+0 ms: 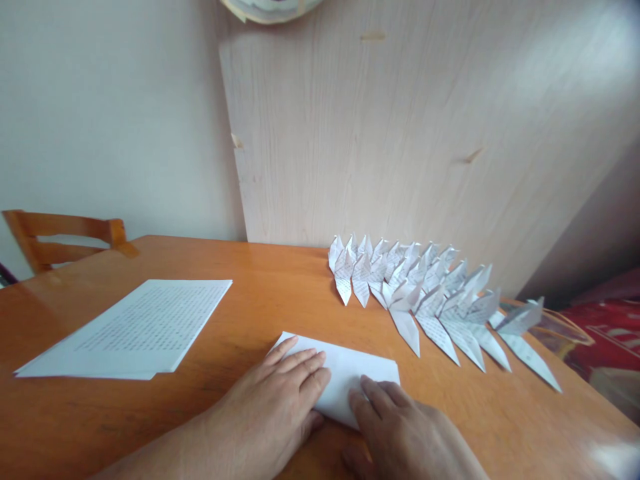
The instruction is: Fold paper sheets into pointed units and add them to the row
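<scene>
A folded white sheet of paper (345, 373) lies flat on the wooden table near its front edge. My left hand (295, 383) rests on the left part of the sheet, palm down, its fingers stretched out. On the sheet's lower right part lie the fingertips of my right hand (395, 420), which are bent and close together; its thumb is partly hidden below. Whether those fingers pinch the paper's edge cannot be made out.
Printed sheets (135, 327) lie in a stack on the table (260, 287) at the left. Several folded paper pieces (415, 287) stand in rows at the right. A wooden chair (70, 233) is behind at the far left, and a red item (610, 333) beyond the right edge.
</scene>
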Available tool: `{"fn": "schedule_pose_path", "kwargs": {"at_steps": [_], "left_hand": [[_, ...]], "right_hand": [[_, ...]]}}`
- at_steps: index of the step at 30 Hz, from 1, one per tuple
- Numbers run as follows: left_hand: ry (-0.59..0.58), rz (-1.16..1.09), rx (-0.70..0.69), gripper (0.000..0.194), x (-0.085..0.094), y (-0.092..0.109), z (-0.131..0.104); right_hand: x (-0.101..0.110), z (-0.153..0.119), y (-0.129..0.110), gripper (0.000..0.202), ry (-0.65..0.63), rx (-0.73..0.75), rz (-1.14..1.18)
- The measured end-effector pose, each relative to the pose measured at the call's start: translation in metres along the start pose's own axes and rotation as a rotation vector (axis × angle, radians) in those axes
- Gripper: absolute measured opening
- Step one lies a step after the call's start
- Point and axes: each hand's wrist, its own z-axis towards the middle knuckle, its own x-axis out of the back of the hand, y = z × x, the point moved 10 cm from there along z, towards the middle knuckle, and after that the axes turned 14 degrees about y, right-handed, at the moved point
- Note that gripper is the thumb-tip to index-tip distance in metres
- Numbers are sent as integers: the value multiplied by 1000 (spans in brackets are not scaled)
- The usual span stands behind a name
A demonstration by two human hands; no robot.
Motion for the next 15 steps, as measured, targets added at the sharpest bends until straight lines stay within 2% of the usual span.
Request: {"fn": "schedule_pose_path", "kwargs": {"at_steps": [8, 15], "left_hand": [[-17, 34, -11, 36, -2, 2, -1], [-57, -28, 75, 36, -4, -4, 0]], "right_hand": [[1, -2, -1, 35, 31, 18, 23], [0, -10, -2, 30, 263, 169, -15]]}}
